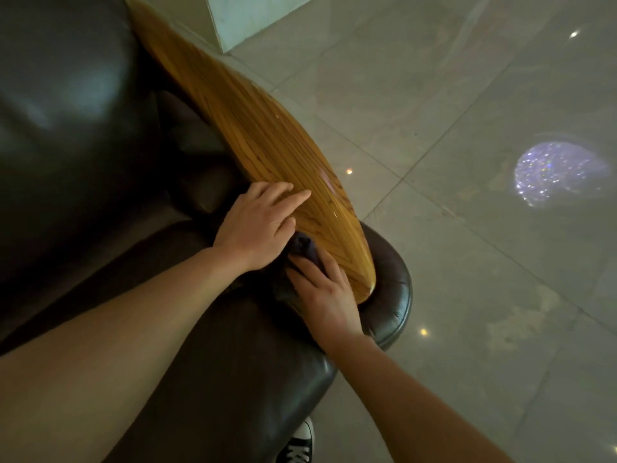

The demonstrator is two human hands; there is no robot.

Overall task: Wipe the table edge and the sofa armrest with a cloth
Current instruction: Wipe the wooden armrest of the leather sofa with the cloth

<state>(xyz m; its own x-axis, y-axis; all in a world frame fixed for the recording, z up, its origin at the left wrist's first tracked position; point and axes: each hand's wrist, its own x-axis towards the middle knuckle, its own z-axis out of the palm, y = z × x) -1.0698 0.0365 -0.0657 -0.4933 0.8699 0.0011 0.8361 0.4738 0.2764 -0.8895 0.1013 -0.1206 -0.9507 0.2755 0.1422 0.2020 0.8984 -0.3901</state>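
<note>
The fingers (293,195) of the left hand (257,228) are laid flat and spread on the wooden armrest (267,135); the dark cloth (302,245) (mostly hidden) is pressed beneath the right hand (325,292), just beside the left; brown leather sofa (66,128) lies around them.

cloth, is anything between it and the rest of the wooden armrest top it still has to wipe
Yes: the left hand lies flat on the wooden armrest top, directly ahead of the dark cloth bunched under the right hand. Beyond that hand, the wood looks bare.
</note>
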